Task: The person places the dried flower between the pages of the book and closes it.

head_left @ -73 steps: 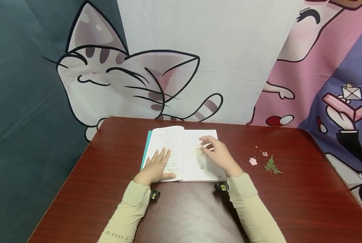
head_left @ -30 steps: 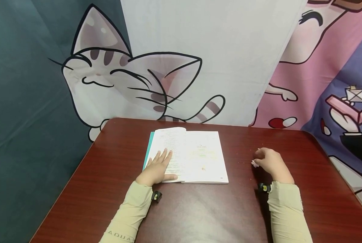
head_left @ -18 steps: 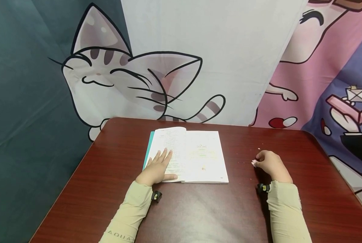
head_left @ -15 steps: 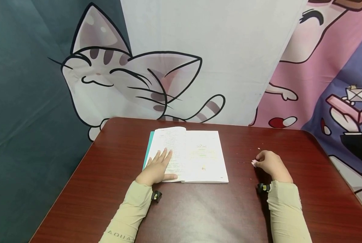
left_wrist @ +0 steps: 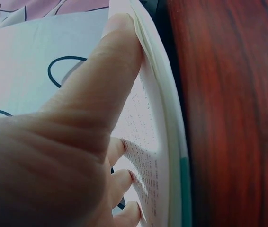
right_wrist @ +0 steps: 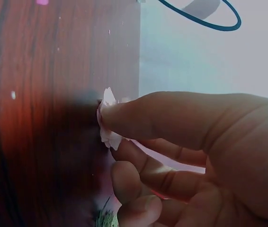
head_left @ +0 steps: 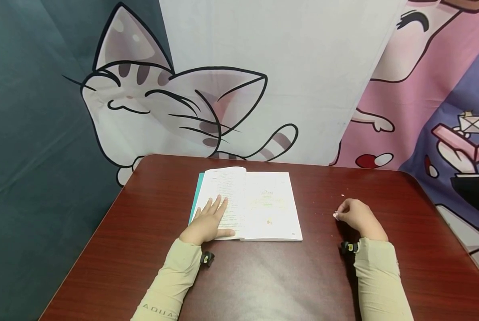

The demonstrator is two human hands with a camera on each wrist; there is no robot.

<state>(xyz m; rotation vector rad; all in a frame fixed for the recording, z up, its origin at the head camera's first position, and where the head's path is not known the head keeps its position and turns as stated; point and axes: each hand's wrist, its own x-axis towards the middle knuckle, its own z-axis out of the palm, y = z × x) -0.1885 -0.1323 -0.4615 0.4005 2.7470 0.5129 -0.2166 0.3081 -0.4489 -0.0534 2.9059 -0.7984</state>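
Observation:
An open book (head_left: 271,223) with a teal cover lies on the table. My left hand (head_left: 205,224) rests flat on its left page, fingers spread and thumb near the bottom edge. In the left wrist view, the thumb (left_wrist: 110,66) lies along the page edge above printed text. Off to the right of the book, my right hand (head_left: 361,218) pinches a small pale pink flower (right_wrist: 109,132) between thumb and fingers, just above or at the tabletop. In the head view, most of the flower (head_left: 335,215) is hidden by the fingers.
A green fern leaf (right_wrist: 106,217) shows below the right hand in the right wrist view. Tiny pink bits, one a petal (head_left: 342,195), lie scattered on the dark red table (head_left: 263,276). Behind the table hangs a cloth (head_left: 311,80) printed with cartoon cats.
The right hand has moved from above the right page to the flowers on the right and taken hold of a pink one. The left hand has stayed on the left page.

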